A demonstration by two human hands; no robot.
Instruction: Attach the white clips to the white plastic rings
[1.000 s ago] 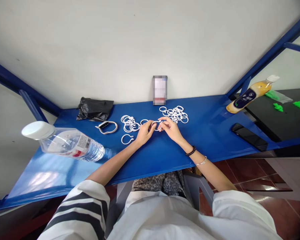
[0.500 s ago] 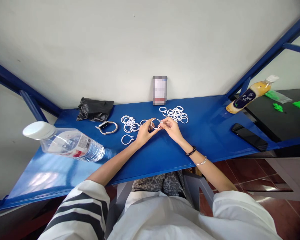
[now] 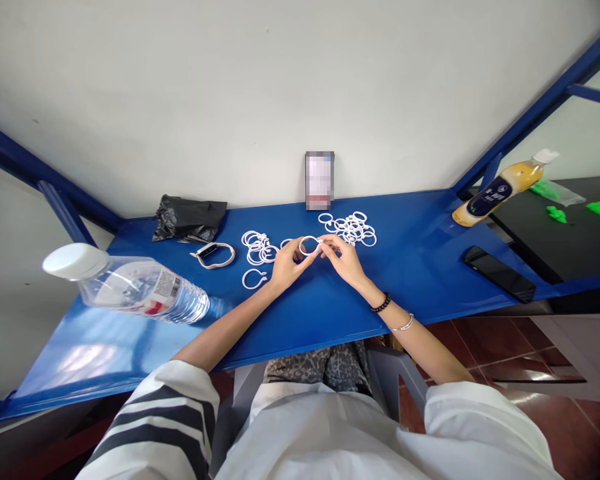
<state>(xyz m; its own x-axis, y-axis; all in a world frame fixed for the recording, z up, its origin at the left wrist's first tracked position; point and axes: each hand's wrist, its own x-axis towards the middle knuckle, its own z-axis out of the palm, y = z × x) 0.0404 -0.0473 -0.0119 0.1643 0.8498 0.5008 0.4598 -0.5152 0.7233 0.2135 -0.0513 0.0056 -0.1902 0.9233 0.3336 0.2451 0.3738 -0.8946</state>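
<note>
Both hands meet over the blue table (image 3: 410, 267) and pinch one white plastic ring (image 3: 309, 246) between them. My left hand (image 3: 286, 264) grips its left side. My right hand (image 3: 343, 257) pinches its right side with thumb and fingertips. Behind my right hand lies a heap of several white rings (image 3: 353, 227). A second bunch of white rings (image 3: 260, 247) lies to the left of my left hand, with a single ring (image 3: 254, 279) in front of it.
A white wristband (image 3: 214, 253) and a crumpled black bag (image 3: 190, 218) lie at the back left. A clear water bottle (image 3: 130, 285) lies on its side at left. A black phone (image 3: 499, 273) and a yellow drink bottle (image 3: 505, 187) are at right. A small box (image 3: 320, 180) stands against the wall.
The ring held between both hands has been lifted slightly and turned, so its full circle shows. The hands stay in nearly the same place.
</note>
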